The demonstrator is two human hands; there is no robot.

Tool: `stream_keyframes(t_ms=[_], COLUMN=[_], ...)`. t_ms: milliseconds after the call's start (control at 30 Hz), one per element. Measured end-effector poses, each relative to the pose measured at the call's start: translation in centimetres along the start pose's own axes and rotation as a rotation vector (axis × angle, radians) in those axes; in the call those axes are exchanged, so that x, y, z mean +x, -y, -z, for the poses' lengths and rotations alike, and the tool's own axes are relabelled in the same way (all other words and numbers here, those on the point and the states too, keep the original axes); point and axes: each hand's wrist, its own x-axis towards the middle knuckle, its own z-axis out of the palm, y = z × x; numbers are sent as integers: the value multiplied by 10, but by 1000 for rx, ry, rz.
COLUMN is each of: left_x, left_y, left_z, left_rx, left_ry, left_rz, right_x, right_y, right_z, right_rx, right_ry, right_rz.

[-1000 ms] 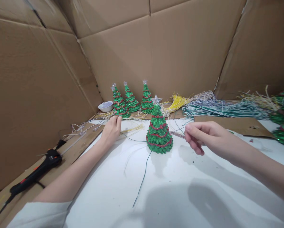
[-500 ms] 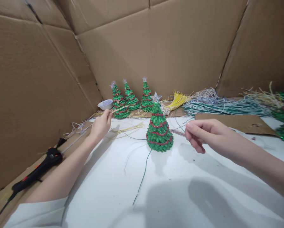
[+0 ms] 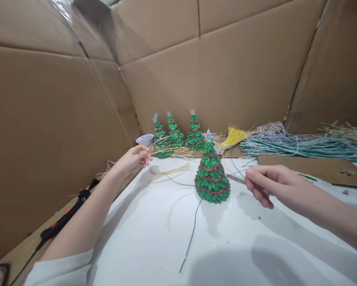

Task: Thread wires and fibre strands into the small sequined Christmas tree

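Note:
My left hand is closed on a few thin pale wires, which stick out to the right in front of the rear trees. A green miniature Christmas tree with red garlands and a clear star stands upright on the white table, between my hands. Dark green wires spread from its base; one wire runs toward me. To the tree's right, my right hand is pinched, its fingertips at the end of a thin dark wire; whether they grip it I cannot make out.
Several similar trees stand at the back beside a small white bowl. Yellow wires and green wires lie bundled at the back right, behind a cardboard piece. A black glue gun lies left. Cardboard walls surround the table.
The view has shifted, so the scene sits lower and further right. My left hand has turned slightly and its fingers show more, still with the pale wires. My right hand keeps its pinch.

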Motion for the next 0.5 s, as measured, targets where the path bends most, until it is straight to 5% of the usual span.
stream_keyframes(t_ms=[500], left_x=[-6], left_y=[-2], left_z=[-12], left_rx=[-203], left_ry=[-199], left_rz=[-154], right_x=[0], right_y=[-4], right_z=[-1], right_rx=[11], right_ry=[18], right_rz=[18])
